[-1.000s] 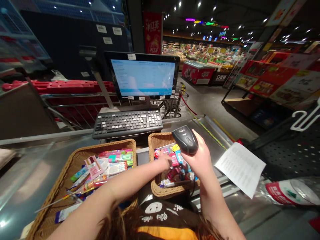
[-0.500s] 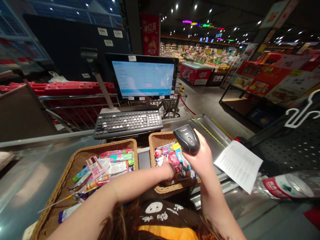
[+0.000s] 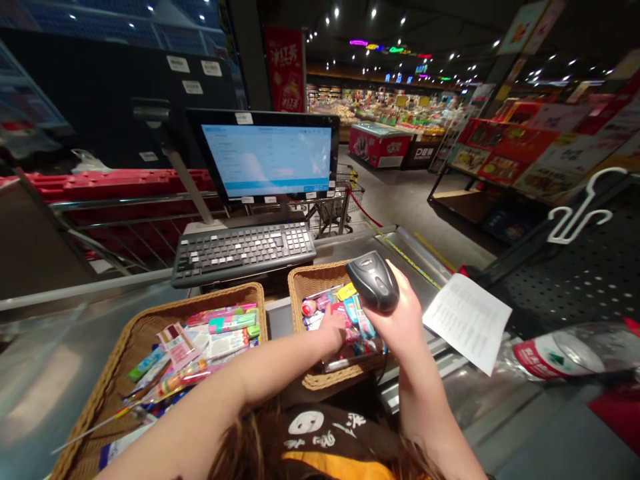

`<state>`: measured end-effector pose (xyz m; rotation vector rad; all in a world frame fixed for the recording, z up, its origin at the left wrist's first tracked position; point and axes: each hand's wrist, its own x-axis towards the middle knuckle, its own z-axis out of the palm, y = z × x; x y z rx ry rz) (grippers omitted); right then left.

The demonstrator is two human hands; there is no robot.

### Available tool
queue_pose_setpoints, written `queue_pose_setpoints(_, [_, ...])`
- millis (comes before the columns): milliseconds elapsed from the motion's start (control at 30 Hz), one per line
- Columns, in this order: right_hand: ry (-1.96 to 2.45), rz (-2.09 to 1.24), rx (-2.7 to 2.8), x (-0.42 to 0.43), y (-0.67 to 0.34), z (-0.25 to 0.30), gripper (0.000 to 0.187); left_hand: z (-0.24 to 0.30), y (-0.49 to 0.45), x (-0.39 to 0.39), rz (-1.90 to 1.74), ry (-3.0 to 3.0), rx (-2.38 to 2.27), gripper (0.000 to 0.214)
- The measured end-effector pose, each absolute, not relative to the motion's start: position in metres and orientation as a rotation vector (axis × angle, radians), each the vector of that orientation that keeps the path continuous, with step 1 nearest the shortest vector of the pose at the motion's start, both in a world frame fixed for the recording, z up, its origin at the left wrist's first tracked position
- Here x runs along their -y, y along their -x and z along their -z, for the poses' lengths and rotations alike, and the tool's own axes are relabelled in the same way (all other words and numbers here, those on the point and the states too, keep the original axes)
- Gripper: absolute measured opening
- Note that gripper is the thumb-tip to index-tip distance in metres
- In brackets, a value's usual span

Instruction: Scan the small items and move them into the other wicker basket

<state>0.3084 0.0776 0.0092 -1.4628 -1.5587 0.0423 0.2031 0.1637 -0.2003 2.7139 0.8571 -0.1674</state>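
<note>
**At a supermarket checkout counter**

Two wicker baskets stand below the keyboard: the lower-left basket and the centre basket, both heaped with small colourful packets. The left hand, fingers curled, touches packets in the centre basket, its hold unclear; the right hand closes around a black barcode scanner.

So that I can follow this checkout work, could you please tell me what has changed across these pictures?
The left hand dipped among the packets in the wicker basket below the scanner, then rose slightly; any grip cannot be told. The right hand still holds the barcode scanner raised; the other wicker basket looks unchanged.
</note>
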Motion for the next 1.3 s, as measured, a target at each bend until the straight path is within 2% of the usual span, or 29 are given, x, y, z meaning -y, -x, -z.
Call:
queue_pose_setpoints(100, [1.474, -0.036, 1.52, -0.076, -0.318, -0.007, 0.059, 0.183, -0.198, -0.179, 0.257, -2.697, -1.011, 0.068])
queue_pose_setpoints(400, [1.463, -0.03, 1.54, -0.083, -0.327, -0.009, 0.052, 0.118, -0.171, -0.217, 0.123, -2.669, -1.038, 0.033])
queue_pose_setpoints(867, [1.483, 0.021, 1.479, -0.093, -0.328, -0.009, 0.055, 0.07, -0.134, -0.237, -0.363, -2.529, -1.232, 0.043])
queue_pose_setpoints(1100, [1.471, 0.028, 1.509, -0.096, -0.325, -0.009, 0.052, 0.043, -0.112, -0.224, -0.673, -2.505, -1.063, 0.026])
queue_pose_setpoints(1300, [1.48, 0.016, 1.472, -0.094, -0.32, -0.014, 0.056, 0.043, -0.095, -0.218, -0.735, -2.673, -0.888, 0.025])
